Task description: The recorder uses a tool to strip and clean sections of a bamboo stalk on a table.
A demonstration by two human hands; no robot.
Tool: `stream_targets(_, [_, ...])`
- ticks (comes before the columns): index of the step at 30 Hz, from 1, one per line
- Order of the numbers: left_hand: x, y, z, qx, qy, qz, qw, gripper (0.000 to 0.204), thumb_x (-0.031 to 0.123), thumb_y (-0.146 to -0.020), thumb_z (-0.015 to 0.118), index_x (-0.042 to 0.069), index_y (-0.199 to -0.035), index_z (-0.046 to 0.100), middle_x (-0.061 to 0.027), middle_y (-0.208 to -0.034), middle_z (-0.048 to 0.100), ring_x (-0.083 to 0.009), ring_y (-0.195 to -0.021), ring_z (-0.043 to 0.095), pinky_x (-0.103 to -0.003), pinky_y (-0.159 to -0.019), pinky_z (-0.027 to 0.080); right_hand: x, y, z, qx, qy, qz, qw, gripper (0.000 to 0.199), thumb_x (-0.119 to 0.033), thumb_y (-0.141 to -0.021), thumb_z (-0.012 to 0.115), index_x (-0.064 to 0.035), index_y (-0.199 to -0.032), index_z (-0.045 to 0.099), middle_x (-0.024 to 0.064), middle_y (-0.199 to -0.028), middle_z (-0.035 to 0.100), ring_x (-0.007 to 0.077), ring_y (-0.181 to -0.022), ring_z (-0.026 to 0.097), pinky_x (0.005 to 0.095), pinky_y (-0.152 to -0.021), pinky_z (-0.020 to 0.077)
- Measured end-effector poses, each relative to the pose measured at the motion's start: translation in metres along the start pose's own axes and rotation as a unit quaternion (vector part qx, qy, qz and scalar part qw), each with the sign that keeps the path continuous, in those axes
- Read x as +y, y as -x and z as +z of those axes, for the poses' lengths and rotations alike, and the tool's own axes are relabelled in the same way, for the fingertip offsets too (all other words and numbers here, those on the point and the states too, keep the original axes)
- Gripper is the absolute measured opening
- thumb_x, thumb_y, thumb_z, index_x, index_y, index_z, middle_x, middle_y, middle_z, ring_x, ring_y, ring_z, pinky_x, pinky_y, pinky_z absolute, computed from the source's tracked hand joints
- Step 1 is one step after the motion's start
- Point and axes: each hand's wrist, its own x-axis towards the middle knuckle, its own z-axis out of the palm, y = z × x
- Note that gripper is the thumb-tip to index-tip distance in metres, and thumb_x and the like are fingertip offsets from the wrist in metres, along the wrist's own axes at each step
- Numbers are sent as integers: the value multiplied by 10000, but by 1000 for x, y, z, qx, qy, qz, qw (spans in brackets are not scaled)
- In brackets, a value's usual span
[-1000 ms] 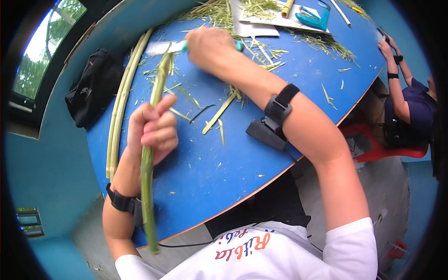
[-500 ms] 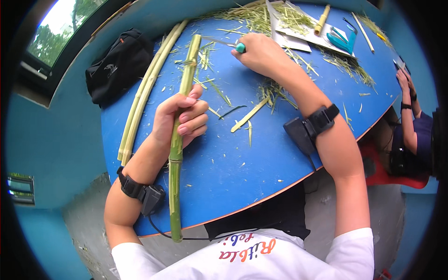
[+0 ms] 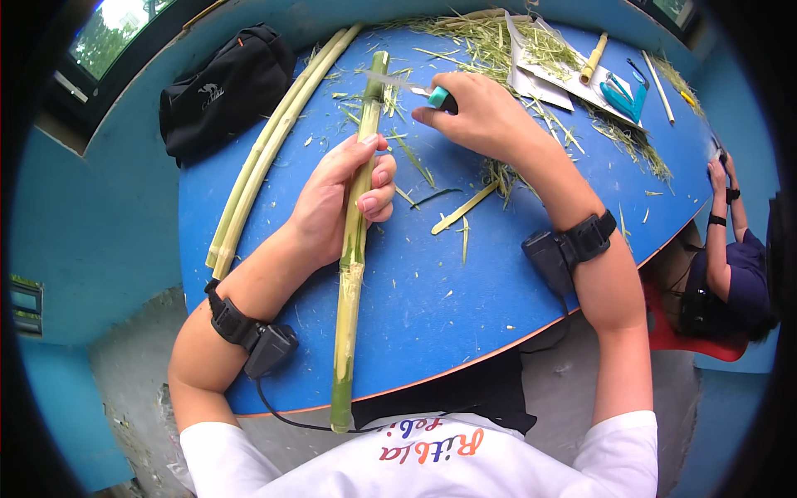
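My left hand [image 3: 353, 195] is wrapped round a partly peeled bamboo stalk [image 3: 352, 303], below the stalk's upper joint. The stalk points away from me, its lower end close to my shirt. Pale stripped patches alternate with green skin along it. In my right hand [image 3: 477, 112] is a knife [image 3: 442, 99] with a teal and black handle. Its thin blade points left and crosses the stalk near the far end; I cannot tell how firmly it touches. Two peeled stalks [image 3: 264, 153] lie side by side to the left.
Green-yellow shavings [image 3: 465, 41] litter the far side of the blue table [image 3: 448, 324]. White sheets [image 3: 535, 87], a short bamboo piece [image 3: 593, 60] and a teal tool [image 3: 624, 95] lie at the back right. A black bag [image 3: 220, 95] stands back left. Another person [image 3: 726, 257] works at the right.
The stalk has turned in my left hand, showing more of its peeled side, and sits farther right. My right hand has shifted slightly right and down with the knife, whose blade now crosses the stalk.
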Motion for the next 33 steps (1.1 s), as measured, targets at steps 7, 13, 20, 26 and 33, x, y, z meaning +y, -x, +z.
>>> stream_targets(7, [-2, 1, 7, 43, -144, 16, 989, 136, 208, -943, 475, 105, -933, 388, -6, -666, 445, -33, -400, 387, -179, -364, 308, -11, 2, 4, -13, 27, -17, 999, 376, -332, -808, 628, 18, -688, 556, 198, -635, 557, 382, -650, 548, 439, -595, 422])
stream_targets(13, [-6, 1, 7, 32, -131, -1, 991, 133, 234, -950, 466, 125, -937, 390, 25, -613, 382, -22, -389, 358, -175, -359, 286, 0, 1, 12, -30, 51, -2, 998, 316, -291, -816, 603, 7, -713, 585, 207, -683, 578, 388, -684, 566, 454, -620, 436])
stream_targets(20, [-7, 2, 10, 30, -199, 4, 980, 98, 217, -953, 447, 133, -957, 397, 45, -589, 332, -16, -381, 328, -169, -352, 272, 3, -7, 18, 18, 99, 32, 994, 155, -144, -723, 556, -22, -768, 641, 207, -745, 632, 378, -747, 628, 454, -698, 503])
stream_targets(26, [-12, 12, 12, -30, -285, -20, 958, 156, 194, -917, 497, 86, -996, 415, 16, -581, 351, -54, -375, 344, -179, -342, 276, 38, -7, 13, 71, 96, 91, 989, 186, -160, -707, 572, -5, -782, 643, 220, -777, 632, 381, -771, 626, 460, -715, 500])
stream_targets(33, [-11, 7, -6, 39, -180, 11, 983, 144, 163, -914, 492, 87, -1006, 413, 7, -605, 369, -64, -385, 355, -214, -365, 307, 9, -2, 17, 24, 11, 62, 998, 164, -166, -724, 557, -21, -753, 627, 225, -750, 617, 389, -759, 612, 464, -700, 487])
